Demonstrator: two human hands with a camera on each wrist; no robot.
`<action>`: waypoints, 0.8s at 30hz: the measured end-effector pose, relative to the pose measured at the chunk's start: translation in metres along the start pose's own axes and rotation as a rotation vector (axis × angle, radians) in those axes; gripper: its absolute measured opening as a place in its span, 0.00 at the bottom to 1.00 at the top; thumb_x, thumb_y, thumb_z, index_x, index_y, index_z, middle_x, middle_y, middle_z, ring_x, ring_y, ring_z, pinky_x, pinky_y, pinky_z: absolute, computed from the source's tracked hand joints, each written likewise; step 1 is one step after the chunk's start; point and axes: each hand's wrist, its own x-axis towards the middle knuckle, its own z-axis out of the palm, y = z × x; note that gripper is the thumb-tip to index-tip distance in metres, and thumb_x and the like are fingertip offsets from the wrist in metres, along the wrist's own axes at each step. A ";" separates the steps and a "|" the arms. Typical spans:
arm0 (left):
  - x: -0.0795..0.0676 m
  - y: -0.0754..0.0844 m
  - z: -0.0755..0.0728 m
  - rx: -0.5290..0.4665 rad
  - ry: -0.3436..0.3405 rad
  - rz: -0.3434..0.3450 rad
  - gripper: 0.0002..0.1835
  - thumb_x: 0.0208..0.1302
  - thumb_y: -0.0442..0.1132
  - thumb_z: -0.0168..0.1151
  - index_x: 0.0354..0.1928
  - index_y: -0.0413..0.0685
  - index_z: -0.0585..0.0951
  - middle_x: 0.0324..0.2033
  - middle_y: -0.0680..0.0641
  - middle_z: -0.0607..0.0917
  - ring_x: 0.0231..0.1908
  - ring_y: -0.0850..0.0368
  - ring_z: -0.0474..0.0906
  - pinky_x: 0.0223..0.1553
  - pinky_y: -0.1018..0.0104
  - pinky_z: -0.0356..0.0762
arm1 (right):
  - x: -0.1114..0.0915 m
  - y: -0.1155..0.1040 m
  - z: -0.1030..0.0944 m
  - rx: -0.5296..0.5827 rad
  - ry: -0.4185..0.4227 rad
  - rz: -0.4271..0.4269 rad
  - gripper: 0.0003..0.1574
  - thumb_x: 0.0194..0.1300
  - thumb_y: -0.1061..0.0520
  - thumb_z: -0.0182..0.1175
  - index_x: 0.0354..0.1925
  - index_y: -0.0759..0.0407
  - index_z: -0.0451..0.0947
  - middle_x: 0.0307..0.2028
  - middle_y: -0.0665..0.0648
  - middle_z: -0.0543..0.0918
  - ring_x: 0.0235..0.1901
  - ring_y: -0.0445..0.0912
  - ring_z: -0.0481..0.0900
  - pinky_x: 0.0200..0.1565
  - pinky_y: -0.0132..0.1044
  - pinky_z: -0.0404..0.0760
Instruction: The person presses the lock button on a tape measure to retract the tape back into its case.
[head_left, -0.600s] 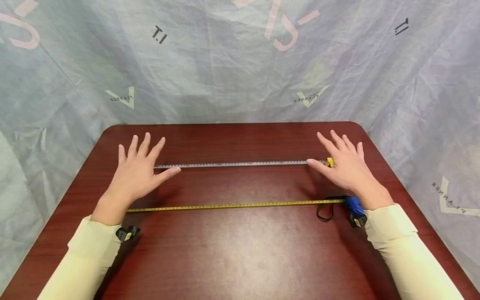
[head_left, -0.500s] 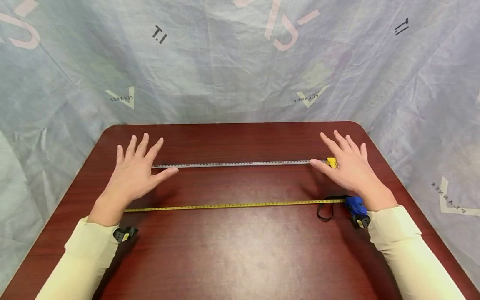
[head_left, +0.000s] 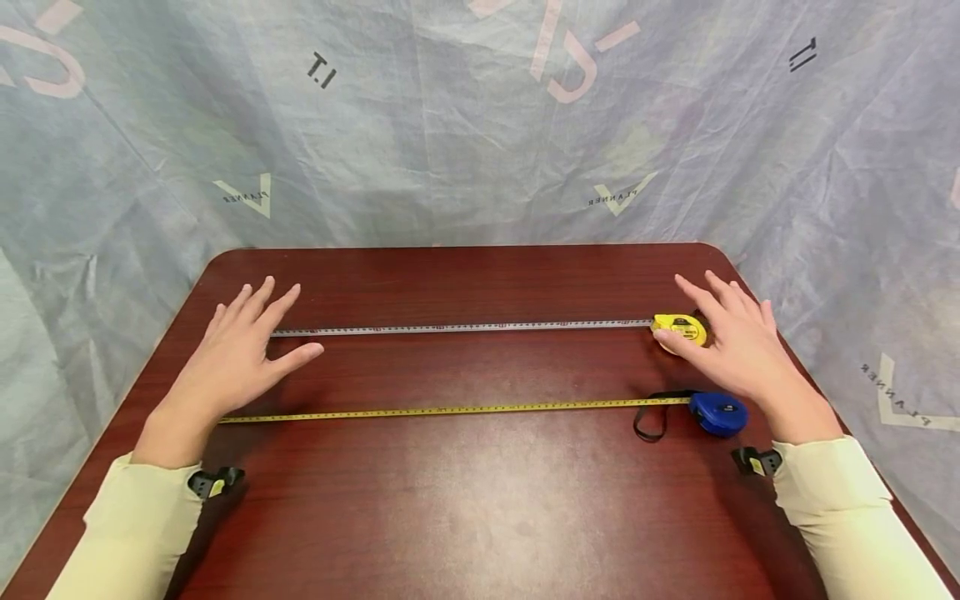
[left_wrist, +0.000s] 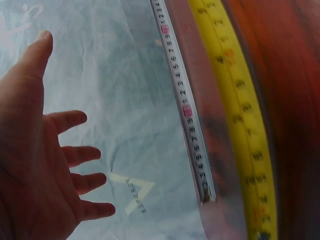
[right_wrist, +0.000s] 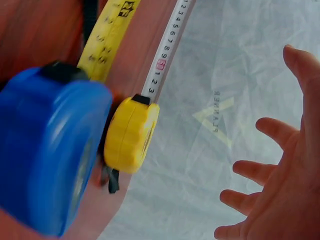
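Hovering over the left part of the dark red table [head_left: 480, 517], fingers spread and relaxed, grasping nothing: the left hand [head_left: 236, 358], lying just beside the free end of the white tape [head_left: 465, 327], thumb pointing toward it, not clearly touching. Running from that end rightward across the table, flat and straight, the white tape, printed with small black numbers and pink marks in the left wrist view [left_wrist: 185, 107]. Lying parallel to the white tape, on its near side and apart from it, a yellow tape [head_left: 450, 410], also pulled out flat. Sitting at the right end of the white tape, its yellow case [head_left: 679, 328]; at the right end of the yellow tape, a blue case [head_left: 718, 414] with a black strap looping beside it. Resting just right of the yellow case, the right hand [head_left: 738, 350], fingers straight and loose, thumb tip touching or nearly touching the case, gripping nothing.
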 end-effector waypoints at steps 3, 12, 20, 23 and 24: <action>-0.007 -0.007 -0.001 -0.003 0.008 0.008 0.52 0.67 0.70 0.61 0.83 0.55 0.52 0.80 0.34 0.47 0.78 0.32 0.37 0.73 0.33 0.30 | -0.006 0.005 -0.002 0.008 0.011 0.002 0.55 0.68 0.33 0.65 0.82 0.43 0.53 0.80 0.68 0.46 0.77 0.71 0.40 0.66 0.76 0.26; -0.029 -0.025 -0.007 -0.031 0.055 0.011 0.51 0.66 0.65 0.67 0.83 0.56 0.55 0.80 0.36 0.50 0.79 0.34 0.41 0.75 0.40 0.31 | -0.018 0.018 -0.004 0.041 0.063 -0.031 0.53 0.67 0.40 0.68 0.81 0.47 0.56 0.77 0.73 0.53 0.75 0.72 0.49 0.68 0.75 0.32; -0.045 -0.037 -0.010 -0.053 0.058 -0.007 0.50 0.65 0.63 0.69 0.82 0.56 0.57 0.80 0.38 0.54 0.76 0.30 0.48 0.73 0.34 0.40 | -0.031 0.024 -0.006 0.084 0.071 -0.007 0.53 0.67 0.41 0.70 0.81 0.43 0.56 0.78 0.71 0.53 0.74 0.74 0.49 0.68 0.75 0.34; -0.049 -0.040 -0.010 -0.063 0.065 -0.016 0.50 0.64 0.62 0.70 0.82 0.58 0.59 0.79 0.38 0.57 0.75 0.30 0.53 0.68 0.28 0.48 | -0.036 0.026 -0.007 0.092 0.058 0.012 0.53 0.66 0.41 0.70 0.81 0.43 0.56 0.78 0.71 0.52 0.73 0.76 0.49 0.67 0.77 0.35; -0.051 -0.041 -0.009 -0.067 0.069 -0.018 0.49 0.63 0.62 0.71 0.81 0.59 0.60 0.78 0.38 0.58 0.74 0.31 0.54 0.66 0.27 0.50 | -0.037 0.026 -0.007 0.094 0.055 0.013 0.54 0.66 0.41 0.70 0.81 0.43 0.56 0.77 0.72 0.53 0.73 0.76 0.50 0.66 0.77 0.36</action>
